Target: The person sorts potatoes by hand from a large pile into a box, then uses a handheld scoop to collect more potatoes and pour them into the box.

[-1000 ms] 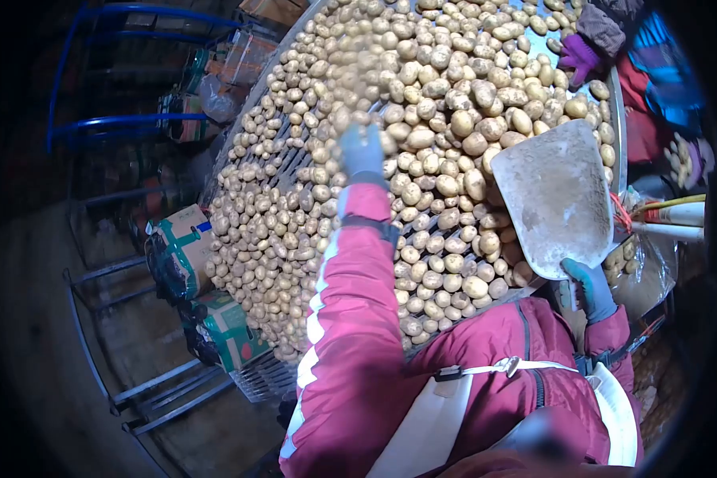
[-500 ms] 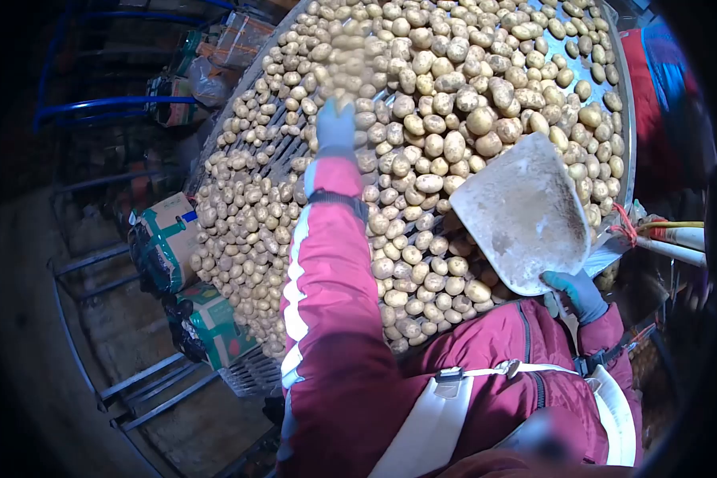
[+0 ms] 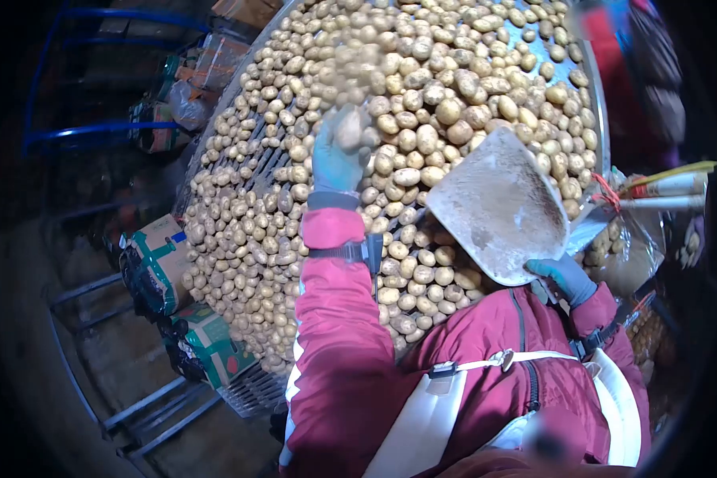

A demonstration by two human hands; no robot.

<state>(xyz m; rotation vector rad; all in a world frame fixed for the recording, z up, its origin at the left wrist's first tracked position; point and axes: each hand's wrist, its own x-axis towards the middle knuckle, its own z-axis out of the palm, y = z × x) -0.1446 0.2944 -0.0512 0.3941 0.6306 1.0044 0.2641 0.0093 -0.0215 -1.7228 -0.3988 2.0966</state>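
Potatoes (image 3: 406, 177) cover the slatted sorting table in front of me. My left hand (image 3: 336, 163), in a blue-green glove, reaches out over the middle of the pile. Its fingers curl round a potato (image 3: 348, 129), which is slightly blurred. At the near right edge, my right hand (image 3: 564, 279), gloved alike, grips the short handle of a dirty white scoop (image 3: 506, 209). The scoop has its wide blade pointing away from me and lies over the potatoes, with no potatoes in it.
Cardboard boxes with green print (image 3: 155, 255) stand left of the table beside metal rails (image 3: 147, 402). Poles tied with red string (image 3: 665, 191) and a clear plastic bag (image 3: 641, 247) are at the right. Another person in dark clothing (image 3: 653, 88) stands at the far right.
My left hand has turned and drawn slightly nearer, and a potato now shows in its fingers. The camera view has shifted a little. My right hand still holds the scoop.
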